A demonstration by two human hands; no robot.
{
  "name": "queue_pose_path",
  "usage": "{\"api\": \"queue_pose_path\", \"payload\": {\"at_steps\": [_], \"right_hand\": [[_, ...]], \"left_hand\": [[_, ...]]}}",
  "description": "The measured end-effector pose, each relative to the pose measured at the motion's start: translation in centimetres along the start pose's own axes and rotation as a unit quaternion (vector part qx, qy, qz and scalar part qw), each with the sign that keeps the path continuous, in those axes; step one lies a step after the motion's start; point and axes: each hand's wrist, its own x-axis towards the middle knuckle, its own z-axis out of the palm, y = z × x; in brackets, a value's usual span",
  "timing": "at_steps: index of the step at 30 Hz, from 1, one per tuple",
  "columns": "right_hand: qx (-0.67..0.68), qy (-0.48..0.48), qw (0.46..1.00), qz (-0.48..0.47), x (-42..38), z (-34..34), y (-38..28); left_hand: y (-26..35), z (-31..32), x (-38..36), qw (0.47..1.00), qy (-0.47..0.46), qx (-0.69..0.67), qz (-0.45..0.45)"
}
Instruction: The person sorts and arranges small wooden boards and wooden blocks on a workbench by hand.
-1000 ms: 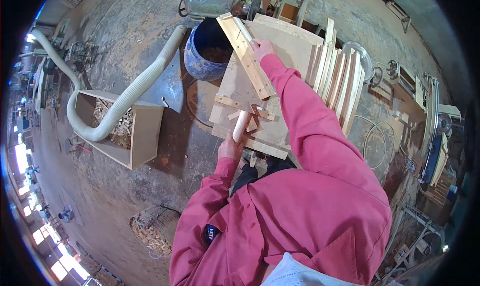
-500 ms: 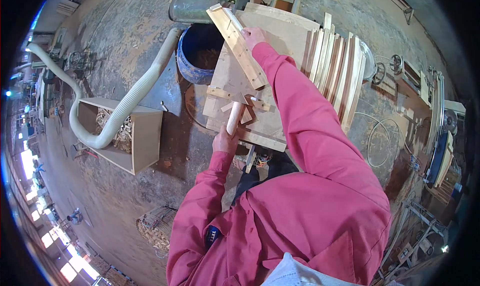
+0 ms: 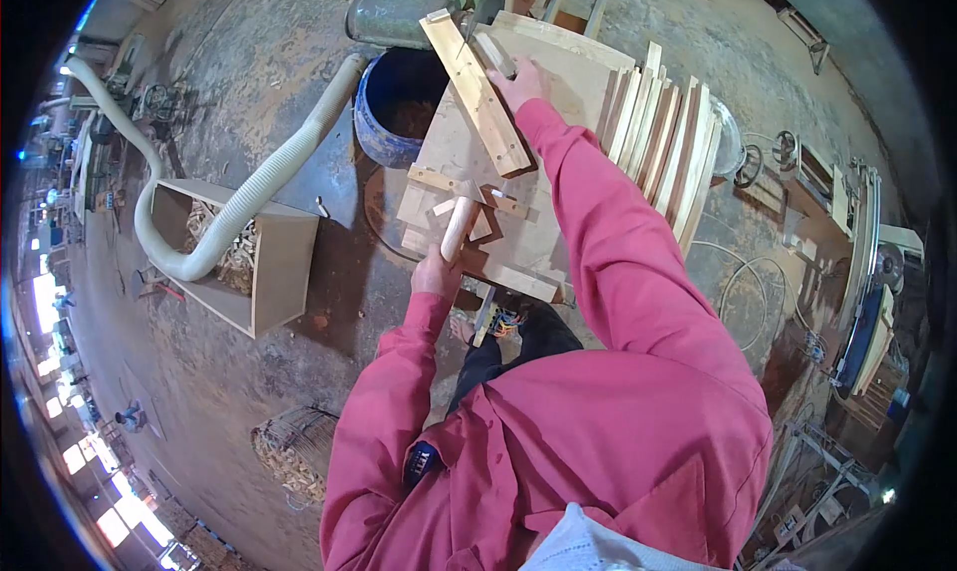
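The left hand [image 3: 436, 273] had its fingers closed around a wooden piece [image 3: 458, 230] over the worktop's [image 3: 570, 67] near edge; the right hand's [image 3: 524, 82] fingers gripped a pale strip [image 3: 493, 52] beside the long board [image 3: 480, 97].

Plank [image 3: 477, 92] between hands [image 3: 522, 84], room toward strips [image 3: 655, 142]

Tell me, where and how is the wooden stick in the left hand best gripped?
I'd grip the wooden stick by its near end, coming from the body's side, as the left hand does. It is long and narrow and points away from the body; its far end is among small wooden pieces, which probably leave less room for fingers.
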Motion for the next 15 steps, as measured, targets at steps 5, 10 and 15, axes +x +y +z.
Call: {"api": "queue_pose_path", "payload": {"at_steps": [5, 10, 15], "right_hand": [[0.033, -0.048, 0.998, -0.01, -3.6, 0.2, 0.2], [-0.002, -0.063, 0.998, -0.008, -6.7, 0.6, -0.9], [0.077, -0.116, 0.988, 0.069, -6.0, 2.1, -2.9]], "left_hand": [[-1.5, -0.3, -2.2, 1.0, -0.016, 0.008, -0.014], [-4.2, 0.1, -4.0, 1.0, -0.027, -0.004, -0.004], [-4.9, -0.7, -5.8, 0.999, -0.039, -0.008, -0.013]]}}
